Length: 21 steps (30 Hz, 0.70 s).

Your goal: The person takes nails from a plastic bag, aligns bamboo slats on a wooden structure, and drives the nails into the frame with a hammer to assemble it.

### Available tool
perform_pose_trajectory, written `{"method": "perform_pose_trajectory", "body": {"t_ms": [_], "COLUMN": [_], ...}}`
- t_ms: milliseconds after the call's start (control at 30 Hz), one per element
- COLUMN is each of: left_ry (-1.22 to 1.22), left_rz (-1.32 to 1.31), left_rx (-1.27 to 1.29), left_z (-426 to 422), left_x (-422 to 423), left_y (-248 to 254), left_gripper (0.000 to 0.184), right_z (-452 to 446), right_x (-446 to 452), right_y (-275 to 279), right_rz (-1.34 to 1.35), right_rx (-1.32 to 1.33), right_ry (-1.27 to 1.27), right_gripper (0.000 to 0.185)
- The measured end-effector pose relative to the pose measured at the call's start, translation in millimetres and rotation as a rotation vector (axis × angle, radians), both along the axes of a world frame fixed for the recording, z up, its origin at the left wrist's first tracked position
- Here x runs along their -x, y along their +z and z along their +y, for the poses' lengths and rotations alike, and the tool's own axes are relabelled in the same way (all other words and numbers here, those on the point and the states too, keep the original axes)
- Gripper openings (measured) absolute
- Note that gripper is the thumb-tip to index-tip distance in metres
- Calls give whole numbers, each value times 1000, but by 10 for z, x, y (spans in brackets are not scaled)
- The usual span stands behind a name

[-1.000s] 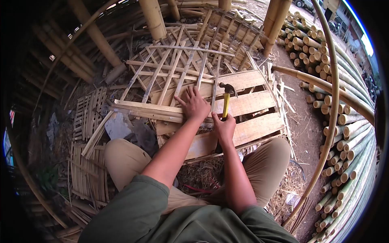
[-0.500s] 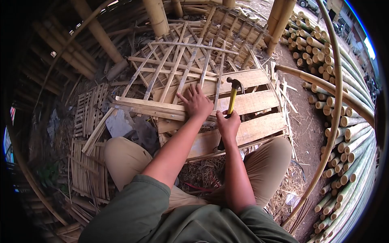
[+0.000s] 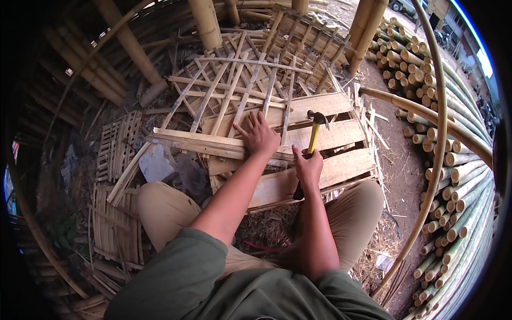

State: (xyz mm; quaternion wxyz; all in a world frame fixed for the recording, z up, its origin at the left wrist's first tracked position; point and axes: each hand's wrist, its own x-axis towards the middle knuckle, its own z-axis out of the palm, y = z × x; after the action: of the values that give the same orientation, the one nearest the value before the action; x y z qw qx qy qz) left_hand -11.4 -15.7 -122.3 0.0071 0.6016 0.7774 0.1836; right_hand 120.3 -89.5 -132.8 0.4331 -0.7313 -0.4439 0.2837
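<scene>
My left hand [image 3: 260,134] lies with spread fingers on the near rail of a bamboo slat frame [image 3: 202,143], pressing down over the slats. In my right hand [image 3: 309,168] is a claw hammer [image 3: 313,136] with a yellow and black handle, its head up and tilted slightly right. The hammer is apart from the frame, over the wooden plank platform [image 3: 333,165] on which the frame's near right part rests. Thin slats cross the frame and run away from me. The fingers wrapped round the handle are partly hidden.
A big stack of cut bamboo poles [image 3: 458,197] lies at the right. One bent bamboo pole [image 3: 440,106] curves up nearby. Thick bamboo posts [image 3: 205,26] stand at the back. More slat panels [image 3: 114,213] lie at the left, and straw [image 3: 368,256] covers the ground by my knees.
My right hand with the hammer has moved slightly right and down, away from the frame's rail. My left hand has stayed in place on the frame.
</scene>
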Motion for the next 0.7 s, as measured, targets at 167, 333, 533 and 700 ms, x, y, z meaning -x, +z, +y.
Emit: {"method": "perform_pose_trajectory", "body": {"t_ms": [167, 333, 533, 700], "left_ry": [-2, 28, 73, 72], "left_rz": [-10, 37, 37, 38], "left_rx": [-11, -42, -7, -18], "left_z": [-12, 2, -8, -6], "left_x": [-14, -17, -58, -54], "left_y": [12, -57, 29, 1], "left_gripper": [60, 63, 64, 64], "right_z": [-480, -1091, -1220, -1209], "right_x": [56, 158, 147, 175], "right_y": [134, 483, 404, 339], "right_rz": [22, -87, -201, -268], "right_rx": [-6, 53, 99, 75], "right_ry": [27, 126, 226, 226], "right_gripper": [32, 33, 32, 32]}}
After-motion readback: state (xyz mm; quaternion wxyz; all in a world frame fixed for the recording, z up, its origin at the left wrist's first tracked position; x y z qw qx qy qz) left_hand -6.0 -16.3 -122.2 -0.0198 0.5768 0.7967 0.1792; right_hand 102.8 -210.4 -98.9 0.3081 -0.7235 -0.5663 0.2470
